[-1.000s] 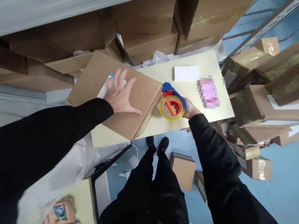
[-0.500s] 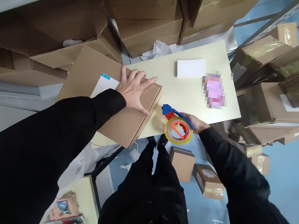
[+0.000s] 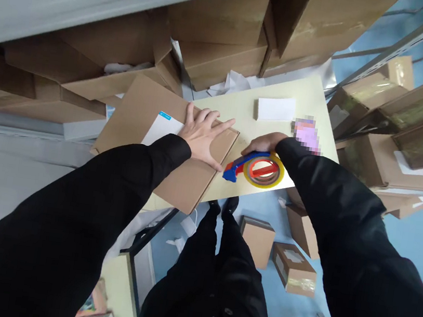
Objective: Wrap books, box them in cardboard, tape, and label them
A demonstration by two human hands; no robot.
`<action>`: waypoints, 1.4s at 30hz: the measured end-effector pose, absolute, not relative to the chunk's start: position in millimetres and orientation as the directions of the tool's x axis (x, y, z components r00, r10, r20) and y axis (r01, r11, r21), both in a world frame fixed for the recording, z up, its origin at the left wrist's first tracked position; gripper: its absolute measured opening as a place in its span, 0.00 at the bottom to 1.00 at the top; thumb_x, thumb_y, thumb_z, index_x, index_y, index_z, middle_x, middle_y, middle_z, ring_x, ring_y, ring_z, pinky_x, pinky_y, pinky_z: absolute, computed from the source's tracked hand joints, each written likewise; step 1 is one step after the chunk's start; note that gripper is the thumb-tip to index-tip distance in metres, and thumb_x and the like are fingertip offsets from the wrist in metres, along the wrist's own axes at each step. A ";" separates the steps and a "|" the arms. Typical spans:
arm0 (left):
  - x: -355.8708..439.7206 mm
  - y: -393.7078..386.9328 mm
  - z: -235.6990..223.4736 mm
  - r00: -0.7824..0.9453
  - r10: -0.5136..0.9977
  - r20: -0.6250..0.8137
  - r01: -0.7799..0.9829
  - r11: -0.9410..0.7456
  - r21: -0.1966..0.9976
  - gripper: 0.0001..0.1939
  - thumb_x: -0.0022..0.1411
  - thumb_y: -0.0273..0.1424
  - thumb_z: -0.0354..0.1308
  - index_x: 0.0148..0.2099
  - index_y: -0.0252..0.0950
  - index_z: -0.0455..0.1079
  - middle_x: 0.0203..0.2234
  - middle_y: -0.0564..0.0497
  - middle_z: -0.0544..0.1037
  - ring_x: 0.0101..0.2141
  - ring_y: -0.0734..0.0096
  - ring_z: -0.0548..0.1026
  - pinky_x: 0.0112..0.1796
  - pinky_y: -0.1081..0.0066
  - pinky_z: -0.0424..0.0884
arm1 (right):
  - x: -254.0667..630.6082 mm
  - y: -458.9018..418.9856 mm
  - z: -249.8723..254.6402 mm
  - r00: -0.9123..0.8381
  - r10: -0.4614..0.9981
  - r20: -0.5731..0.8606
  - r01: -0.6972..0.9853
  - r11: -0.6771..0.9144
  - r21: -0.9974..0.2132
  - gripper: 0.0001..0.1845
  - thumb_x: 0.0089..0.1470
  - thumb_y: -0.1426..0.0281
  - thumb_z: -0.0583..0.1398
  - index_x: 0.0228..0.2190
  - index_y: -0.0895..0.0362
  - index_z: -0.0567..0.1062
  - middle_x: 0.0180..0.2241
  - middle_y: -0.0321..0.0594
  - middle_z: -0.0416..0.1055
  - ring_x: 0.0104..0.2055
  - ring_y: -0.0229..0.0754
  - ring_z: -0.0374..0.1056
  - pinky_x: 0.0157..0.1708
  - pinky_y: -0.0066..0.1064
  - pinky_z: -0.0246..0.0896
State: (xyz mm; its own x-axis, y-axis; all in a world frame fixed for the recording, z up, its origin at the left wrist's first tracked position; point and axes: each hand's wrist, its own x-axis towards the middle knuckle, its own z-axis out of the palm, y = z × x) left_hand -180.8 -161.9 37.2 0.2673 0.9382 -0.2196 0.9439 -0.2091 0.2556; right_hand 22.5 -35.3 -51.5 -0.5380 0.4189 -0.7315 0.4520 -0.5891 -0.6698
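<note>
My left hand lies flat with fingers stretched on the right end of a flat brown cardboard box, which rests on a cream table. A white label with a blue corner is on the box, beside my wrist. My right hand is closed on a blue and red tape dispenser with a yellowish roll of clear tape, held low over the table's near edge just right of the box. The dispenser's blue nose points left toward the box's end.
A white pad and a blurred pink item lie at the table's far right. Stacked cardboard boxes crowd the back and the right side. Small taped boxes lie on the blue floor by my feet.
My right hand has turned the tape dispenser round and brought it back over the table edge, closer to the box. My left hand has stayed pressed on the box's right end.
</note>
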 end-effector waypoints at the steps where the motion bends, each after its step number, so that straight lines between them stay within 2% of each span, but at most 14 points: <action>1: -181.8 -161.5 39.3 0.275 0.933 -0.230 0.942 -0.214 0.258 0.63 0.35 0.58 0.62 0.68 0.42 0.40 0.64 0.36 0.49 0.60 0.32 0.46 0.53 0.34 0.26 | 32.0 -38.4 -42.3 -0.542 0.383 -0.748 0.546 -0.517 -0.660 0.15 0.32 0.63 0.72 0.18 0.57 0.73 0.09 0.28 0.61 0.13 0.34 0.60 0.21 0.29 0.63; 3: -189.5 -161.0 45.4 0.292 0.921 -0.257 0.938 -0.224 0.264 0.64 0.37 0.59 0.61 0.69 0.40 0.37 0.66 0.36 0.41 0.62 0.32 0.42 0.54 0.36 0.28 | 55.5 -45.1 -16.3 -0.561 0.381 -0.735 0.650 -0.347 -0.676 0.15 0.33 0.63 0.72 0.16 0.56 0.72 0.08 0.28 0.60 0.11 0.32 0.57 0.20 0.29 0.61; 7: -241.0 -165.3 59.8 0.196 0.937 -0.290 0.968 -0.138 0.208 0.60 0.41 0.61 0.55 0.69 0.41 0.36 0.67 0.39 0.31 0.63 0.34 0.33 0.55 0.37 0.30 | 91.0 -66.7 50.8 -0.554 0.607 -0.569 0.569 -0.223 -0.791 0.19 0.47 0.56 0.64 0.17 0.56 0.73 0.10 0.35 0.64 0.12 0.34 0.57 0.21 0.31 0.61; 9: -279.3 -170.1 65.3 0.068 0.944 -0.324 0.988 -0.018 0.155 0.59 0.41 0.62 0.54 0.69 0.42 0.37 0.67 0.40 0.32 0.63 0.35 0.32 0.55 0.36 0.31 | 96.1 -81.9 84.2 -0.545 0.680 -0.491 0.494 -0.212 -0.843 0.16 0.49 0.57 0.62 0.21 0.57 0.76 0.14 0.38 0.69 0.16 0.37 0.62 0.23 0.32 0.62; 11: -313.0 -175.4 68.1 -0.022 0.924 -0.381 0.988 0.079 0.135 0.61 0.38 0.62 0.56 0.69 0.44 0.36 0.67 0.41 0.34 0.63 0.34 0.32 0.55 0.37 0.37 | 94.7 -99.1 115.8 -0.578 0.707 -0.409 0.425 -0.167 -0.890 0.12 0.46 0.61 0.64 0.28 0.58 0.78 0.20 0.39 0.73 0.20 0.40 0.66 0.24 0.33 0.64; 14: -336.3 -183.4 67.6 -0.104 0.907 -0.408 0.973 0.178 0.148 0.65 0.33 0.62 0.58 0.69 0.44 0.34 0.67 0.40 0.35 0.63 0.31 0.35 0.55 0.39 0.45 | 85.9 -126.5 160.1 -0.637 0.713 -0.294 0.406 -0.014 -0.914 0.21 0.40 0.66 0.67 0.40 0.56 0.77 0.29 0.38 0.76 0.28 0.44 0.70 0.28 0.34 0.67; 17: -325.0 -194.9 65.2 -0.185 0.893 -0.410 0.946 0.275 0.173 0.66 0.31 0.63 0.58 0.69 0.45 0.35 0.67 0.40 0.35 0.62 0.25 0.35 0.53 0.36 0.48 | 73.0 -150.5 197.7 -0.684 0.712 -0.156 0.387 0.173 -0.906 0.29 0.41 0.66 0.67 0.49 0.51 0.73 0.42 0.40 0.75 0.41 0.50 0.71 0.41 0.40 0.67; 19: -307.9 -206.0 63.4 -0.277 0.876 -0.395 0.907 0.374 0.193 0.67 0.31 0.64 0.57 0.69 0.43 0.35 0.67 0.38 0.35 0.61 0.23 0.35 0.51 0.33 0.49 | 62.3 -159.6 216.1 -0.710 0.704 -0.039 0.370 0.325 -0.871 0.31 0.44 0.65 0.66 0.52 0.50 0.71 0.48 0.42 0.72 0.49 0.53 0.68 0.50 0.43 0.62; 22: -284.1 -225.6 60.4 -0.370 0.842 -0.392 0.843 0.481 0.239 0.67 0.32 0.64 0.56 0.69 0.42 0.33 0.67 0.40 0.32 0.62 0.24 0.31 0.49 0.31 0.51 | 39.8 -153.6 232.5 -0.670 0.717 0.191 0.394 0.562 -0.727 0.30 0.48 0.63 0.63 0.54 0.50 0.68 0.52 0.45 0.69 0.54 0.55 0.64 0.55 0.46 0.56; 27: -266.1 -250.2 55.5 -0.382 0.848 -0.366 0.820 0.494 0.288 0.65 0.32 0.61 0.58 0.69 0.41 0.39 0.67 0.41 0.32 0.62 0.28 0.30 0.50 0.33 0.53 | -22.8 -80.6 245.1 -0.586 0.671 0.455 0.474 0.739 -0.479 0.30 0.53 0.64 0.59 0.57 0.55 0.64 0.54 0.50 0.66 0.57 0.55 0.60 0.58 0.48 0.52; 32: -251.0 -271.3 48.5 -0.516 0.824 -0.235 0.772 0.566 0.289 0.55 0.44 0.52 0.59 0.68 0.35 0.43 0.67 0.37 0.32 0.65 0.42 0.32 0.55 0.40 0.49 | -85.8 17.8 246.9 -0.655 0.616 0.437 0.575 0.782 -0.241 0.30 0.51 0.73 0.59 0.55 0.69 0.64 0.48 0.60 0.69 0.53 0.57 0.63 0.57 0.48 0.51; 36: -238.4 -295.4 37.8 -0.734 0.639 -0.231 0.557 0.760 0.335 0.55 0.47 0.51 0.59 0.68 0.32 0.39 0.66 0.33 0.32 0.64 0.40 0.39 0.54 0.43 0.56 | -109.3 71.4 232.3 -0.686 0.610 0.396 0.587 0.786 -0.194 0.30 0.49 0.74 0.60 0.55 0.65 0.65 0.47 0.55 0.70 0.53 0.55 0.63 0.59 0.50 0.48; 39: -236.9 -313.1 27.1 -0.781 0.535 -0.322 0.381 0.816 0.435 0.56 0.48 0.51 0.58 0.67 0.25 0.36 0.64 0.28 0.46 0.61 0.42 0.55 0.54 0.53 0.61 | -115.5 94.9 220.9 -0.712 0.581 0.393 0.542 0.812 -0.218 0.30 0.48 0.75 0.60 0.54 0.66 0.66 0.49 0.56 0.69 0.54 0.55 0.62 0.58 0.49 0.50; 42: -240.6 -326.6 21.0 -0.762 0.538 -0.361 0.337 0.805 0.488 0.50 0.50 0.47 0.59 0.66 0.25 0.43 0.59 0.31 0.61 0.58 0.49 0.63 0.55 0.61 0.61 | -119.7 104.6 218.8 -0.726 0.561 0.397 0.517 0.826 -0.224 0.29 0.50 0.76 0.59 0.54 0.70 0.64 0.51 0.61 0.66 0.55 0.55 0.60 0.58 0.50 0.47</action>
State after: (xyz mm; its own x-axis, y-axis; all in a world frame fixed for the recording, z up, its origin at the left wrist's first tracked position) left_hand -240.6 -326.6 21.0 -0.7620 0.5376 -0.3611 0.3370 0.8053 0.4878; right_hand -119.7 104.6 218.8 -0.7262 0.5614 0.3969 0.5166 0.8265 -0.2237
